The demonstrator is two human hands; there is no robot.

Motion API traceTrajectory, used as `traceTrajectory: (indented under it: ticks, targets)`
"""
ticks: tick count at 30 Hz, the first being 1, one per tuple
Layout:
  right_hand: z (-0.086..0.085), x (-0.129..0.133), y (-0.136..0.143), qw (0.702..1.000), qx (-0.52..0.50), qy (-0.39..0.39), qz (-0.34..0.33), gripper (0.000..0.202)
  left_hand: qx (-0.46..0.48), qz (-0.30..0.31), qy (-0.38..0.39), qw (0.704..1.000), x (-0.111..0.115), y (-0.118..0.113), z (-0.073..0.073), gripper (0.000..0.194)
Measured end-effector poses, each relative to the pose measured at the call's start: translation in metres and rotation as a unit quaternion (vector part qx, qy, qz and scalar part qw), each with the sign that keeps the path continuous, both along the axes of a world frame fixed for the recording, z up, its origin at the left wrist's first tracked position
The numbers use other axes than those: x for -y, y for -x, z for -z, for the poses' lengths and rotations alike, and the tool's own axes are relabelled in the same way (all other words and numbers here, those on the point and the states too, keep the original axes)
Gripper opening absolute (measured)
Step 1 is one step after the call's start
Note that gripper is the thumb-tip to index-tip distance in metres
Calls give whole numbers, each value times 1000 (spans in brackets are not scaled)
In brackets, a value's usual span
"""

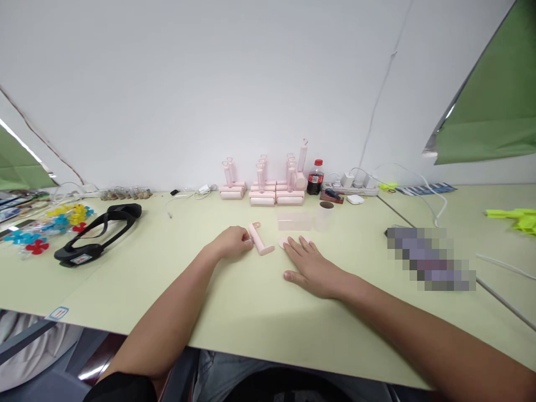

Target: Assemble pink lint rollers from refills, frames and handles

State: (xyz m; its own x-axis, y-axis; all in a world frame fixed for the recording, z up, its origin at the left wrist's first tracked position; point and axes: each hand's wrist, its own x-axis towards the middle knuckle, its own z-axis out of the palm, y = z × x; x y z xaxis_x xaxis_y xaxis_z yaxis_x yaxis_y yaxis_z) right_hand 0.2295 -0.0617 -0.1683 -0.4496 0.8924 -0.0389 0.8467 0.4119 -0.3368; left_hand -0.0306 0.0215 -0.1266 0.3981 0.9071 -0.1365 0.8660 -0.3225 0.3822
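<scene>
My left hand (235, 242) has its fingers curled at the left side of a pink plastic frame (260, 240); a small clear piece seems to show at the fingertips, too small to name. My right hand (312, 267) lies flat with fingers spread, its fingertips over a flat pale pink piece (283, 243). Just beyond that hand are a clear pinkish box-like part (294, 221) and a clear cylinder (323, 220) with a brown core at its top.
Pink rollers (263, 198) with upright handles stand by the wall, beside a cola bottle (315, 177). A black headset (100, 234) and coloured plastic flowers (37, 247) lie left. A pixelated object (431, 259) and cables are right.
</scene>
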Motion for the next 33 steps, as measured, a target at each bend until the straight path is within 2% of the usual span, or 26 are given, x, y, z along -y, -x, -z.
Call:
traceTrajectory:
  ticks: [2,4,6,8,10,11,14,19,22,24,29,33]
  targets:
    - [-2,-1,-1,997,-75,-22,16,79,40,13,4,999,0,-1,-3,22]
    - [-5,-3,0,977,-206,-29,49,70,119,39,8,992,3,-2,-7,22]
    - [-9,-3,2,928,-361,34,79,63,217,77,7,973,10,-8,-10,21]
    - [-14,-1,5,862,-480,141,83,58,283,125,5,951,19,-18,-12,27]
    - [-19,2,7,809,-538,226,72,49,303,176,4,937,30,-30,-12,31]
    - [-21,3,7,793,-550,255,67,44,299,197,3,934,34,-36,-12,29]
    - [-25,5,4,766,-557,316,58,35,267,234,-6,935,44,-46,-8,24]
    - [-27,8,-1,746,-539,391,27,41,246,230,-42,941,46,-49,-3,34]
    - [-28,10,1,730,-540,418,9,44,266,261,-55,926,48,-50,-3,34]
    - [-29,10,3,740,-546,393,10,45,275,282,-53,918,50,-51,-4,32]
    - [-31,7,4,792,-522,316,28,49,264,282,-70,920,52,-54,-2,31]
    - [-29,6,3,805,-516,290,32,52,249,273,-83,926,53,-56,1,33]
